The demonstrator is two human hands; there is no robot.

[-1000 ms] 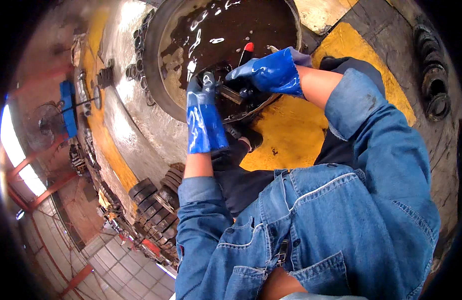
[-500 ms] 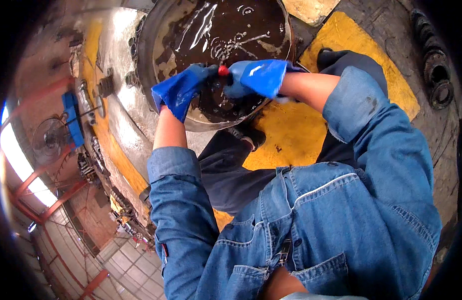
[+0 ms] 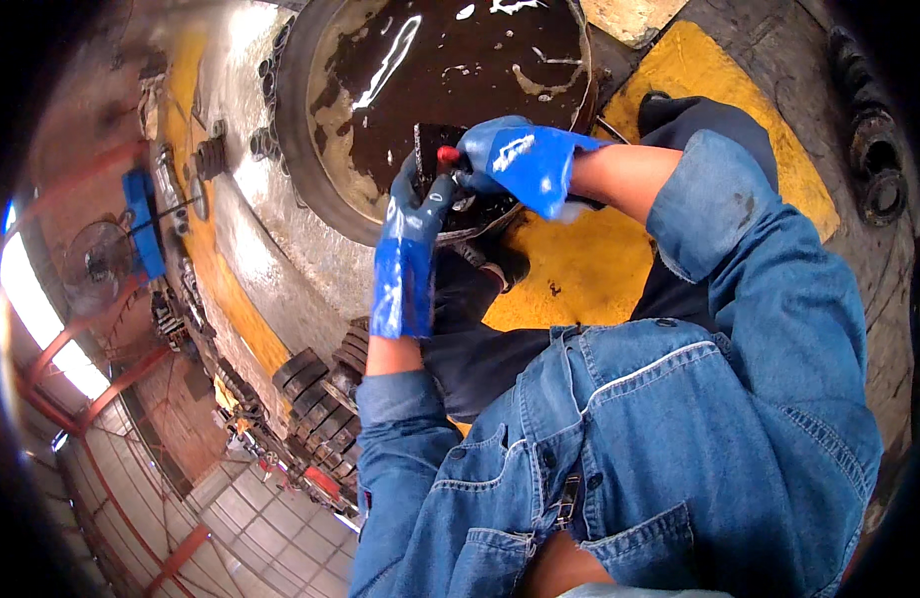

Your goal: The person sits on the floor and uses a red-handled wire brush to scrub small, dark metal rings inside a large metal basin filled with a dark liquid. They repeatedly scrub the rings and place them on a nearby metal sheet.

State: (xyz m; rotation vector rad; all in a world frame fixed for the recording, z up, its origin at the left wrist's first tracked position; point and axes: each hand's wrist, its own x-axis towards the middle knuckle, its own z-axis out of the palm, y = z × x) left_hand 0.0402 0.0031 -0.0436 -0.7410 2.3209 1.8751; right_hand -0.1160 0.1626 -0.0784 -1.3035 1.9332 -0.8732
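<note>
A large round metal basin point(image 3: 302, 149) of dark, shiny liquid point(image 3: 460, 75) lies in front of me. Over its near side, my left hand point(image 3: 412, 209), in a long blue rubber glove, is closed around a dark, wet, straight-edged part point(image 3: 435, 136). My right hand point(image 3: 492, 151), gloved the same way, is closed against that part from the right. A small tool with a red end point(image 3: 448, 154) sticks out at its fingers. The rest of this tool is hidden by the gloves and the part, so its kind is unclear.
Under my feet lies a yellow board point(image 3: 569, 264). Black ring-shaped parts point(image 3: 878, 154) line up on the floor at far right. Stacked dark ribbed parts point(image 3: 320, 409) stand left of my left forearm. Small dark rings point(image 3: 265, 145) sit beside the basin's left edge, and a fan point(image 3: 106, 257) stands farther left.
My left hand has turned upright and moved right and nearer me, its forearm shifting right. The dark part now shows above the liquid between the gloves. The liquid's splashing has calmed.
</note>
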